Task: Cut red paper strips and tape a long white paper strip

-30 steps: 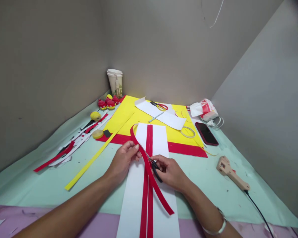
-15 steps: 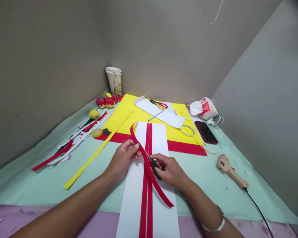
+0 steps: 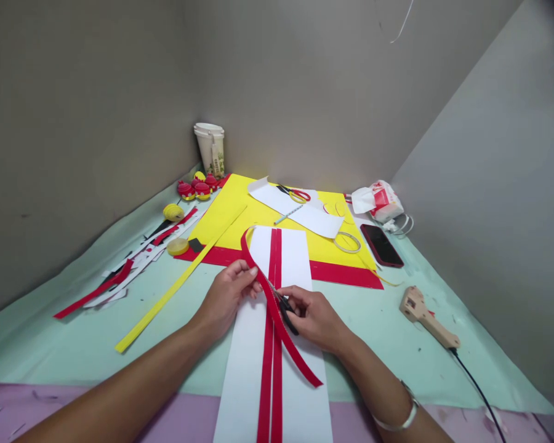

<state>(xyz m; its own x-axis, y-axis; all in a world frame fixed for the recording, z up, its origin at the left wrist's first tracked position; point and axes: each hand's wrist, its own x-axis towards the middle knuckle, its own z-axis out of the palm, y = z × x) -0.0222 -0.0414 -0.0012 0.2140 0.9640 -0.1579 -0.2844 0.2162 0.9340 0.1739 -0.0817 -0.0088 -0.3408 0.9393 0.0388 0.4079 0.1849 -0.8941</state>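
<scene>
My left hand (image 3: 226,296) pinches a curved red strip (image 3: 300,357) where it peels up off a long white sheet (image 3: 244,369). My right hand (image 3: 316,319) grips small black-handled scissors (image 3: 284,306), their blades set into the red strip just right of my left fingertips. Two straight red strips (image 3: 271,375) run lengthwise down the white sheet. The loose tail of the cut strip lies diagonally toward the lower right.
A yellow sheet (image 3: 240,209) on red card lies behind, bearing white paper, red-handled scissors (image 3: 298,195), a pen and a ring. A yellow strip (image 3: 166,295), red and white scraps, a cup (image 3: 210,147), a phone (image 3: 381,245), a glue gun (image 3: 427,323) and a tissue pack lie around.
Both hands stay on the red strip and scissors; the view has shifted slightly so everything sits a little higher and further left.
</scene>
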